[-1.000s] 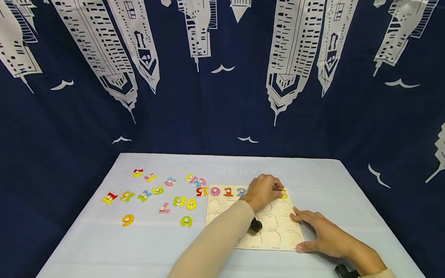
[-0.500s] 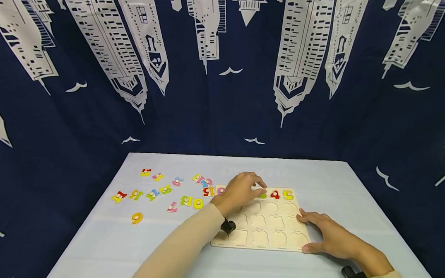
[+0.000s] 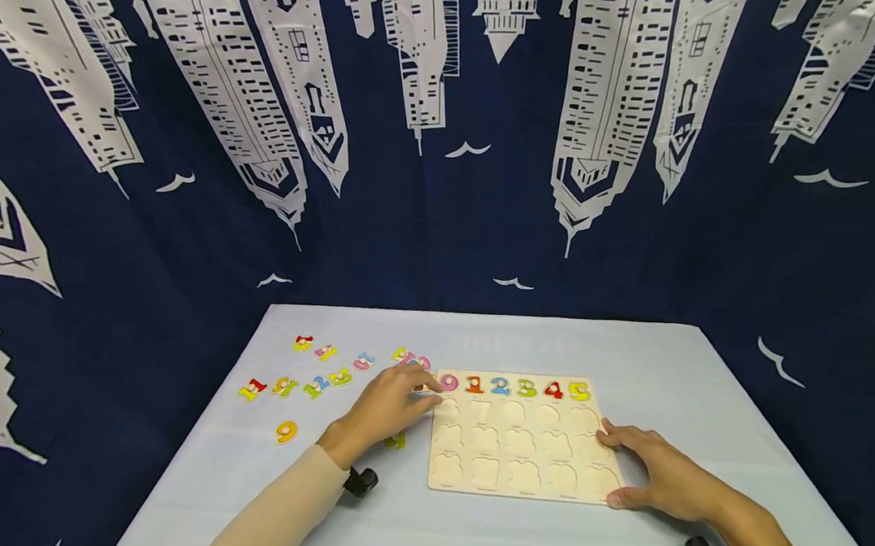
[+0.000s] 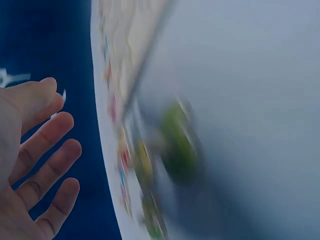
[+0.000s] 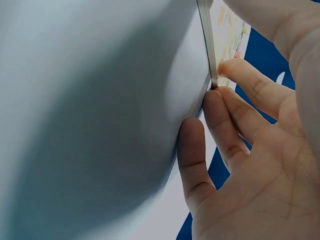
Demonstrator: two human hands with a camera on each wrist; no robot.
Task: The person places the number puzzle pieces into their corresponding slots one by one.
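Observation:
A wooden number puzzle board (image 3: 521, 440) lies on the pale table, its far row filled with coloured numbers 0 to 5 (image 3: 514, 386). My left hand (image 3: 385, 410) hovers just left of the board over loose number pieces, fingers relaxed and holding nothing; in the left wrist view its fingers (image 4: 42, 170) are spread. A green piece (image 3: 396, 441) lies under that wrist. My right hand (image 3: 655, 471) rests flat against the board's near right corner, fingertips (image 5: 222, 107) touching the board edge (image 5: 207, 45).
Several loose coloured numbers (image 3: 317, 376) are scattered on the table's left half, with a yellow 9 (image 3: 286, 432) nearer me. A dark blue curtain with white buildings (image 3: 432, 143) surrounds the table.
My left hand has left the board's far row and moved left to the loose pieces, uncovering numbers 2 to 5. The right hand stayed at the board's corner.

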